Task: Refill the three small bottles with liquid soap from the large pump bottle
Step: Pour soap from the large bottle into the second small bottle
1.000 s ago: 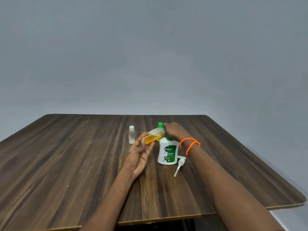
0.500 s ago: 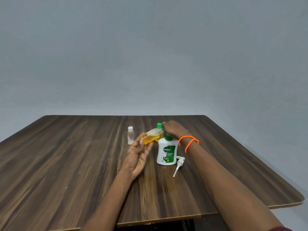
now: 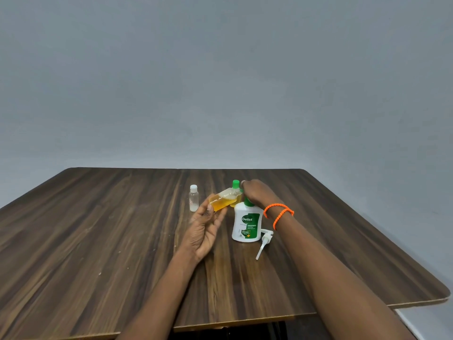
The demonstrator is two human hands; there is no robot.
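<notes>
My left hand (image 3: 204, 230) pinches a small clear bottle (image 3: 221, 200) half full of yellow soap, tilted with its mouth up and to the right. My right hand (image 3: 257, 192), with an orange band on the wrist, curls its fingers over that mouth end; the cap is hidden under them. Just below stands the large white and green soap bottle (image 3: 247, 224), its pump removed. A second small bottle with a green cap (image 3: 235, 184) stands behind the tilted one. The third small bottle (image 3: 193, 198), clear with a white cap, stands to the left.
The white pump head with its tube (image 3: 264, 241) lies on the wooden table (image 3: 98, 241) right of the large bottle. The table's front edge runs close below my forearms, and its right corner is rounded.
Both hands keep the same hold at the tilted bottle. Only the view has shifted slightly.
</notes>
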